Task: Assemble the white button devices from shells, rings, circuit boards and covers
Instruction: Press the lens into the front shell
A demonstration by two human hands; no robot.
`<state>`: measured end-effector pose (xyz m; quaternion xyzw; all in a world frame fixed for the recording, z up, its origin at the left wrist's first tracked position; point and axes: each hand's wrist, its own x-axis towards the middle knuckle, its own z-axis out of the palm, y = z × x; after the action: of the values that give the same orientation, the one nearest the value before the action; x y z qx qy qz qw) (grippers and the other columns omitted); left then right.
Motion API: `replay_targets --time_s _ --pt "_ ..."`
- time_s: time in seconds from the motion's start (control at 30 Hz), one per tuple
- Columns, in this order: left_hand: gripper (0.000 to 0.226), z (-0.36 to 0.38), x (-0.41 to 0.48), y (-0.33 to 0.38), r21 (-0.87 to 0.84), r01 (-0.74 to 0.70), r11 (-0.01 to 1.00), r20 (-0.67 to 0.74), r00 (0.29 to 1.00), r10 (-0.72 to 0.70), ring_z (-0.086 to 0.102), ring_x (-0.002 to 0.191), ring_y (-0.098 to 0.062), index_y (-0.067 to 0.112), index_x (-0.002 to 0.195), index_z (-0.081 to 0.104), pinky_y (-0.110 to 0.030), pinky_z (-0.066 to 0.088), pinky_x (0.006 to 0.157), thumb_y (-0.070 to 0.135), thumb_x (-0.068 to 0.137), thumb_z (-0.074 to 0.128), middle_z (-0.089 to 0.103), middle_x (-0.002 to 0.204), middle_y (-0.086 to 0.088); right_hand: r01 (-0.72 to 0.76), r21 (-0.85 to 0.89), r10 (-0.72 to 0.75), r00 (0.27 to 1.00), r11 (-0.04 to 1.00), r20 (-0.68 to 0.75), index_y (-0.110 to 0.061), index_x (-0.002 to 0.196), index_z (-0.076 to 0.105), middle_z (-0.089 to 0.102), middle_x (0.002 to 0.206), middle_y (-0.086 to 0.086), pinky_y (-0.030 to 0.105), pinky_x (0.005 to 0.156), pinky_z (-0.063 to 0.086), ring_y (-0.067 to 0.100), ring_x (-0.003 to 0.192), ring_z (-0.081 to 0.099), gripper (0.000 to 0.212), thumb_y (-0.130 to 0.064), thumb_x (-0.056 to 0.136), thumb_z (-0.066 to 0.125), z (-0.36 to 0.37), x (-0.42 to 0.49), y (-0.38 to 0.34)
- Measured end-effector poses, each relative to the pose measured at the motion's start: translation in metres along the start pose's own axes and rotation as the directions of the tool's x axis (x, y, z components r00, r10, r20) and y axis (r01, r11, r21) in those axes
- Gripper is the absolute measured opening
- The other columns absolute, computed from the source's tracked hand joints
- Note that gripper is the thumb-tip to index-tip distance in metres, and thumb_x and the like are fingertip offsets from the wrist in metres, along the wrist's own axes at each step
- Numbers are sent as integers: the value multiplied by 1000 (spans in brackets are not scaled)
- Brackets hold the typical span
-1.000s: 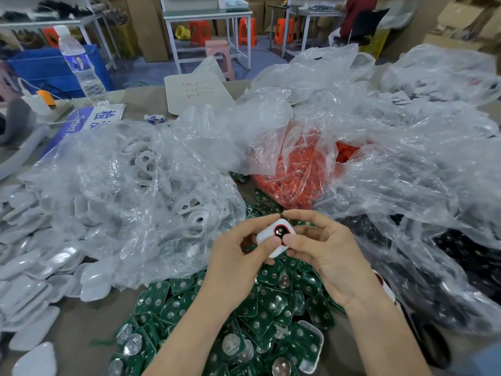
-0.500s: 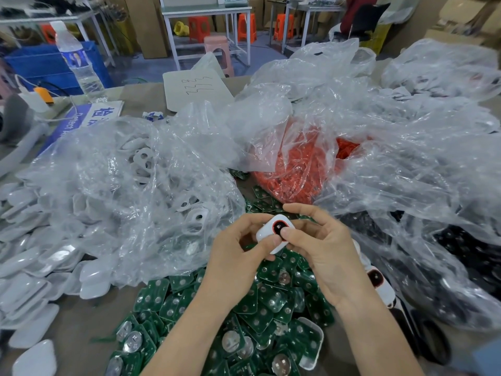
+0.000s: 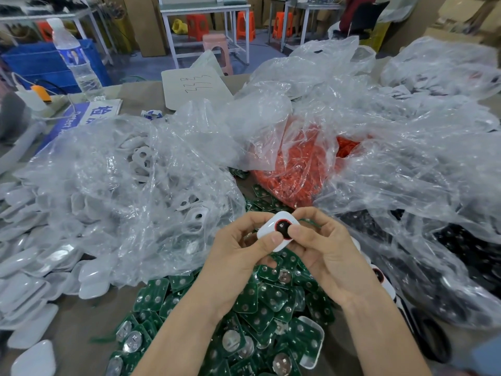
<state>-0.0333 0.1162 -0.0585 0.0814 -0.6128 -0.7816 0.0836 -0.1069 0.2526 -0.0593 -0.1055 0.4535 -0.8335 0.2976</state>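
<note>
I hold a white button device (image 3: 272, 228) above the table, its face showing a red ring around a black centre. My left hand (image 3: 238, 259) grips its left side, thumb on the front. My right hand (image 3: 322, 248) pinches its right side, thumb pressing the black centre. Below lies a heap of green circuit boards (image 3: 254, 316). A clear bag of white shells (image 3: 122, 191) sits to the left, a bag of orange rings (image 3: 301, 169) behind, and a bag of black parts (image 3: 461, 256) to the right.
Loose white covers (image 3: 29, 256) pile up at the far left. Finished devices (image 3: 379, 278) lie partly hidden behind my right wrist. A water bottle (image 3: 74, 58), a blue sign (image 3: 84, 115) and a paper sheet (image 3: 198, 88) stand at the back of the table.
Both hands keep hold of the device. The right thumb has shifted onto the black centre, and the device has tilted slightly.
</note>
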Motion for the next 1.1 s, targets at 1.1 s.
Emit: replay_targets --time_s 1.1 --pt "30 -3 2 -7 289 10 957 -105 994 21 74 87 -13 26 113 67 -19 56 73 4 95 56 77 90 3 229 -956 46 969 184 241 -39 88 72 72 83 -21 8 65 52 -10 78 66 16 -24 83 70 30 25 -105"
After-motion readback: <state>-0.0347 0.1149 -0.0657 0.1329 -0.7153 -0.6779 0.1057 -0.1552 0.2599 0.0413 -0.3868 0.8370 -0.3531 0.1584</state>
